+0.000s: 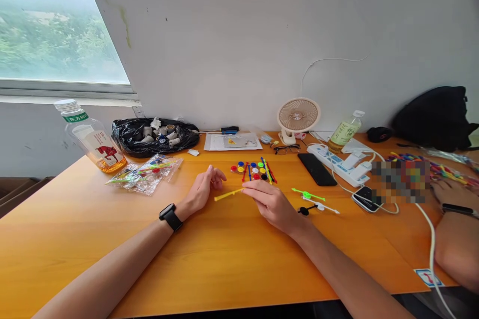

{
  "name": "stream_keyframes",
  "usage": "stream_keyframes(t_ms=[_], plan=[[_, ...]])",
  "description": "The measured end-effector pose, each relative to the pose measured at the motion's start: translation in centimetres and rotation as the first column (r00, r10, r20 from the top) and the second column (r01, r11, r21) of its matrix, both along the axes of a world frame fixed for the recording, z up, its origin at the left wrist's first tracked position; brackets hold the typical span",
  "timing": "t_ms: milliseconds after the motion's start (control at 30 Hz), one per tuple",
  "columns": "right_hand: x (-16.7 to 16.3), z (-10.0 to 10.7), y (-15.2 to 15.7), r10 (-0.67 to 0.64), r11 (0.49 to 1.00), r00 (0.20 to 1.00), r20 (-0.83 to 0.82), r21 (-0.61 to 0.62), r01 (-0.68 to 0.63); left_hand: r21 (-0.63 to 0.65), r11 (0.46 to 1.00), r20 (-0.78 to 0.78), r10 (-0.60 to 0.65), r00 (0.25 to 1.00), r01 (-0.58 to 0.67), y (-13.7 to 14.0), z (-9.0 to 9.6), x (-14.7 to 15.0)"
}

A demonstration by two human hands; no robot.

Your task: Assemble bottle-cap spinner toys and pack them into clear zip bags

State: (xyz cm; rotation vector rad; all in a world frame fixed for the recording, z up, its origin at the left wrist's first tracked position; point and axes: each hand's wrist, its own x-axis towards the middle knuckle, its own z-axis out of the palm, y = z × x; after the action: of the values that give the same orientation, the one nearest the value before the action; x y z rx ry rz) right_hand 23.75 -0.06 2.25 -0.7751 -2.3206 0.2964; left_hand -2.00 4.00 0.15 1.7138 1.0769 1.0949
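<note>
My right hand [275, 206] pinches one end of a thin yellow plastic stick [228, 195] above the table; its free end points left. To the left of the stick, my left hand [202, 188] rests at the table with loosely curled fingers and nothing visible in them. Beyond both hands lie several small coloured discs [255, 171] with red, blue and green plastic sticks [267, 169] among them. Right of my right hand are a green arrow on a disc [307, 195], a white arrow on a disc [321, 207] and a black one [304, 211].
A clear bag of plastic parts [149, 174], a drink bottle [95, 139] and a black plastic bag [127, 134] stand left. A fan [298, 117], phone [317, 169], power strip [337, 164] and second bottle [346, 132] are right. Another person's arm [458, 234] rests far right.
</note>
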Motion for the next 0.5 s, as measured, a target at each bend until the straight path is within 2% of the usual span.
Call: stream_keyframes(t_ms=[167, 300, 500], plan=[[-0.6, 0.4, 0.0, -0.185, 0.982, 0.978, -0.1, 0.029, 0.189, 0.006, 0.999, -0.02, -0.036, 0.999, 0.036, -0.1, -0.1, 0.2], [-0.7, 0.1, 0.5, -0.311, 0.95, 0.95, 0.001, -0.013, 0.311, 0.001, 0.999, -0.031, -0.035, 0.999, 0.035, -0.2, -0.1, 0.3], [-0.5, -0.6, 0.7, -0.381, 0.915, 0.921, 0.081, -0.106, 0.389, 0.012, 0.998, -0.11, -0.058, 0.992, 0.06, -0.3, -0.1, 0.2]])
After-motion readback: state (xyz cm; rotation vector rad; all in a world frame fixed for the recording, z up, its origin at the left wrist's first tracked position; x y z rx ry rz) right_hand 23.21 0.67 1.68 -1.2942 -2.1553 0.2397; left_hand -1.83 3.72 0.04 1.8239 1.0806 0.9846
